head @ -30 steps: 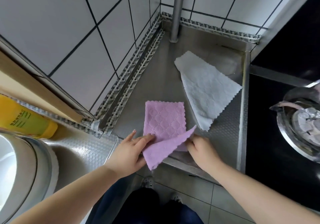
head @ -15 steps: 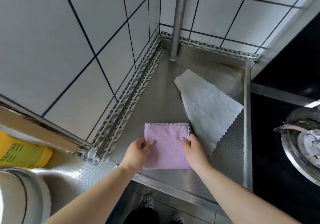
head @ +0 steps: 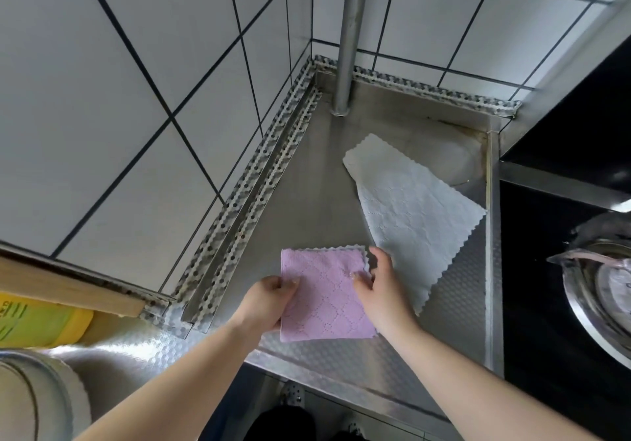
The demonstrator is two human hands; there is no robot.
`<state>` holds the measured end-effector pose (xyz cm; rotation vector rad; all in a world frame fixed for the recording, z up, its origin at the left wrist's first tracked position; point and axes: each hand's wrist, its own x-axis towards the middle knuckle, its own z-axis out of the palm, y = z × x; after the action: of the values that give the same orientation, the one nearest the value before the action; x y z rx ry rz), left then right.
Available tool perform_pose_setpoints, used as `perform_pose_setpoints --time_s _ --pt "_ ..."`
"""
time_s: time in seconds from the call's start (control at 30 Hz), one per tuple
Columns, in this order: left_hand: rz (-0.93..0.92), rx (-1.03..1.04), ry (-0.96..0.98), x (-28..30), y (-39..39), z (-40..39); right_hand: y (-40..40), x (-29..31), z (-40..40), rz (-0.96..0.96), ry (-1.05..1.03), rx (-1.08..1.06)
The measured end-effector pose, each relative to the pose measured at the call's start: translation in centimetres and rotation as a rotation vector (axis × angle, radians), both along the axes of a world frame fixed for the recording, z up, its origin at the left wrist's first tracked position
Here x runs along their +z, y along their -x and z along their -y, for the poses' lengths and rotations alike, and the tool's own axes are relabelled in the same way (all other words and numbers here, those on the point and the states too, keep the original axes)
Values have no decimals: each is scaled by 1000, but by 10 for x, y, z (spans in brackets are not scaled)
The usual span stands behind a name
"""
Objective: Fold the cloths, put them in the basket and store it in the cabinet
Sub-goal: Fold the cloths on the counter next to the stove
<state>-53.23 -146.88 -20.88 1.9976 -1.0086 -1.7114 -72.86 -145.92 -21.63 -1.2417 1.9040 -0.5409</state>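
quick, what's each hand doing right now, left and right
Left hand: grips the left edge of the folded pink cloth.
Right hand: fingers curled, pinching the pink cloth's upper right edge.

Bare forearms, no sleeves, dark trousers (head: 280, 423), perforated shoes (head: 293, 395)

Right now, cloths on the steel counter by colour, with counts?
Pink cloth, folded, held at its sides by the left hand and right hand: 1
White cloth, lying unfolded on the steel counter: 1
Total: 2
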Motion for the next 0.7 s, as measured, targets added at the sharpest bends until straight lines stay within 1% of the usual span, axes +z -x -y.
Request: perform_pose_setpoints --time_s 0.1,0.23,0.3,0.4,0.47,0.5,0.6,0.7 --pt "-98 52 -32 1 -3 -1 0 3 0 5 17 38" --pt "-235 138 -92 5 -6 -1 -1 0 11 56 -42 -53" --pt "-298 117 -98 7 -6 -2 -2 2 15 89 -55 -73" --pt "-358 23 -77 11 -8 -4 -2 2 18 88 -66 -70" --pt "-319 -14 -62 11 -8 -5 -1 2 19 75 -71 -67" --pt "-271 -22 -52 10 -8 -5 0 2 20 44 -72 -50" --pt "-90 -47 -22 6 -5 -3 2 5 25 -97 -83 47" --pt "14 -68 0 6 -1 -2 3 9 31 -200 -78 114"
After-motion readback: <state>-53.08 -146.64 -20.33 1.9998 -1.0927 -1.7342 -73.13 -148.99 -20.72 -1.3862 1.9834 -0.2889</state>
